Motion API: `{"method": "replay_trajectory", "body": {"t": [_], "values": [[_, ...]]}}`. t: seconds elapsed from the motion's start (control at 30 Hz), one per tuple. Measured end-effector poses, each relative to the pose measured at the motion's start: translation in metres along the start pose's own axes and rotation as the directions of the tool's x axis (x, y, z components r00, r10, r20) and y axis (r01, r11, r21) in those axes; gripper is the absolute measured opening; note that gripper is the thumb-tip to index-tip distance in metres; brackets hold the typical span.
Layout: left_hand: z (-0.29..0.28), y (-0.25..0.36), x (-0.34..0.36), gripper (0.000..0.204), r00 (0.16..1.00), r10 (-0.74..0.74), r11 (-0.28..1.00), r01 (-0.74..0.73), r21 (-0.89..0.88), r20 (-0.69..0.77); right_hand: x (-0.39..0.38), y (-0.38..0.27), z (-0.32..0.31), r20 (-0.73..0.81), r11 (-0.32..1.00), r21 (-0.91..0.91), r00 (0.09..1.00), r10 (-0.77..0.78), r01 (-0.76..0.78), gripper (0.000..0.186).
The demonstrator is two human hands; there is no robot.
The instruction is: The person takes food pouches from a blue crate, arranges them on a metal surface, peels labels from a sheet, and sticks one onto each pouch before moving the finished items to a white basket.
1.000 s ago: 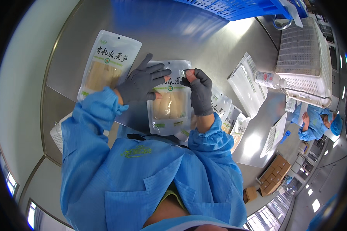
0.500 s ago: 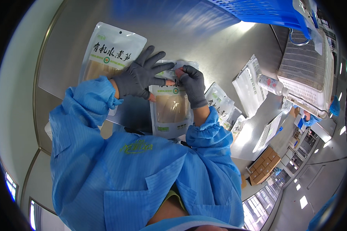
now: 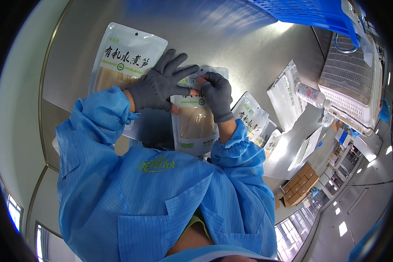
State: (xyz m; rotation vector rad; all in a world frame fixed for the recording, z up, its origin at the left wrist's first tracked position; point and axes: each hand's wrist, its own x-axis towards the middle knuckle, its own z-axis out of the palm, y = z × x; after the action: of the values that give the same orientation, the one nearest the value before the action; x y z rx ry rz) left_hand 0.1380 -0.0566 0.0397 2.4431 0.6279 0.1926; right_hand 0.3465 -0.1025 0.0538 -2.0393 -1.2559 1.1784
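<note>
In front of me a white food pouch (image 3: pixel 196 124) with a clear window lies at the table's near edge, pale pieces showing inside. My left hand (image 3: pixel 155 85), in a grey glove with bare fingertips at thumb and forefinger, spreads its fingers over the pouch's upper left part. My right hand (image 3: pixel 218 96), gloved alike, is closed in a pinch over the pouch's upper right part; whatever is between its fingertips is hidden. A second filled pouch (image 3: pixel 129 43) lies to the left, partly under my left forearm. More filled pouches (image 3: pixel 251 113) overlap to the right of my right hand.
A stack of flat white pouches (image 3: pixel 284 98) lies farther right, near a clear bottle (image 3: pixel 309 95). Beyond stands a white perforated crate (image 3: pixel 347 85). A blue basket (image 3: pixel 305 15) juts in at the top right. Brown cartons (image 3: pixel 300 183) are stacked past the table (image 3: pixel 87 83).
My hands keep nearly the same pose over the pouch, with the right fingertips shifted slightly. The view has moved a little.
</note>
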Motion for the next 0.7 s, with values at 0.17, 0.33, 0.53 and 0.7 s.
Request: {"method": "replay_trajectory", "body": {"t": [0.17, 0.33, 0.53, 0.7], "values": [[-0.001, 0.001, 0.001, 0.069, 1.000, 0.000, 1.000, 0.000, -0.027, -0.005, -0.001, -0.005, -0.001, 0.002, 0.997, -0.073, 0.999, -0.034, 0.034, 0.022], [0.001, 0.000, 0.001, 0.067, 0.999, 0.013, 0.999, -0.014, -0.031, -0.031, 0.000, -0.006, 0.000, 0.014, 0.983, -0.163, 0.997, -0.082, 0.083, 0.023], [0.000, 0.002, 0.000, 0.073, 0.999, 0.012, 1.000, -0.011, 0.029, -0.040, 0.001, -0.013, -0.001, 0.022, 0.961, -0.249, 0.993, -0.115, 0.117, 0.025], [0.006, 0.002, -0.005, 0.080, 0.993, 0.003, 0.995, 0.009, 0.099, -0.120, 0.004, -0.006, 0.000, 0.021, 0.954, -0.261, 0.988, -0.150, 0.150, 0.026]]}}
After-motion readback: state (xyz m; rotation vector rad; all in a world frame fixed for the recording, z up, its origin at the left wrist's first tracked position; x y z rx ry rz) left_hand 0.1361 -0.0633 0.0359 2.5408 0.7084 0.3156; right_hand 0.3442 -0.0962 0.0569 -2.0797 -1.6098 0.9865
